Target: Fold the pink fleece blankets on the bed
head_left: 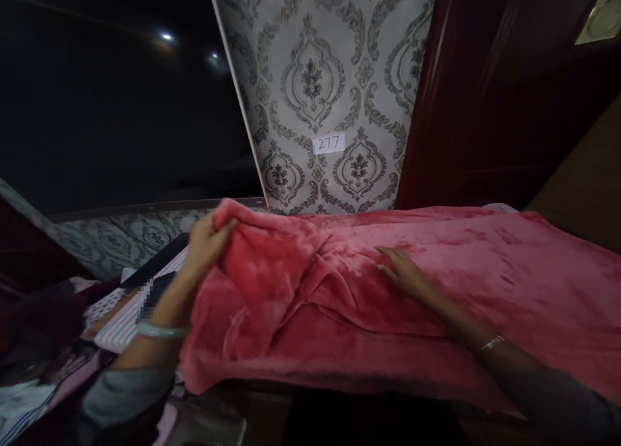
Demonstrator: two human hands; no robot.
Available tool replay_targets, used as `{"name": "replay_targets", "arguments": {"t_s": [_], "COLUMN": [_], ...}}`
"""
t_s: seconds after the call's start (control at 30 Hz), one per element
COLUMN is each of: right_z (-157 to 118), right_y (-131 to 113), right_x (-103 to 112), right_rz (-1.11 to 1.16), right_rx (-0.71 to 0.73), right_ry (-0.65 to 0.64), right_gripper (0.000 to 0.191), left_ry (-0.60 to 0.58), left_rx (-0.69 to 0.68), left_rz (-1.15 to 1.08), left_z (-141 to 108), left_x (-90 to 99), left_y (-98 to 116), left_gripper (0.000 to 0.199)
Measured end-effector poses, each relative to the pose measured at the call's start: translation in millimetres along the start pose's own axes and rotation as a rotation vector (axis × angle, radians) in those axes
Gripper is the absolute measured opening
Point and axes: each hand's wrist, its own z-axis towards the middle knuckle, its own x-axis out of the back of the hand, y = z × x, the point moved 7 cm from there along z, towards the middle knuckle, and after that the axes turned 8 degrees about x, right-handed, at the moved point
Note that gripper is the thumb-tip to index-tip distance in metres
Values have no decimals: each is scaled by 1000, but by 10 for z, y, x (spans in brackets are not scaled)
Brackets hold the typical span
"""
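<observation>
A plush red-pink blanket (485, 258) stretches across the surface before me, bunched and folded toward its left end. At its upper left corner, my left hand (206, 242) is closed on the edge and holds it raised. My right hand (400, 268) lies on the blanket right of the folds, its fingers apart and gripping nothing. Several creases run between the two hands.
A large dark screen (121, 97) stands at the left. Patterned wallpaper (313, 77) with a paper label (328, 143) reading 277 rises behind. Striped cloth (119, 323) and other clothes lie at the lower left. A dark red door (485, 97) is at the right.
</observation>
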Motion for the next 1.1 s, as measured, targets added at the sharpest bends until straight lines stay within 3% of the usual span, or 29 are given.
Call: {"name": "replay_targets", "arguments": {"t_s": [0.1, 0.2, 0.3, 0.53, 0.63, 0.77, 0.93, 1.1], "right_z": [-283, -442, -509, -500, -302, 246, 965, 1357], "right_y": [494, 678, 697, 755, 772, 640, 603, 691], "right_x": [-139, -244, -293, -310, -167, 92, 121, 133], "right_rz": [-161, -281, -332, -270, -219, -213, -185, -55], "right_rx": [-94, -129, -122, -121, -164, -96, -28, -93], "right_ry": [-84, -110, -86, -77, 15, 160, -6, -83], "right_gripper": [46, 47, 47, 47, 47, 48, 67, 63], "left_ry": [147, 251, 302, 362, 404, 463, 512, 556], "left_rx": [94, 170, 191, 39, -5, -44, -85, -108], "left_rz": [164, 323, 342, 374, 408, 392, 385, 415], "left_z": [394, 655, 808, 949, 942, 912, 857, 798], "left_x": [617, 976, 1108, 1118, 1127, 1166, 1245, 1341], "left_y": [-124, -178, -186, 57, 174, 302, 491, 682], "left_gripper": [28, 23, 22, 20, 16, 16, 20, 17]}}
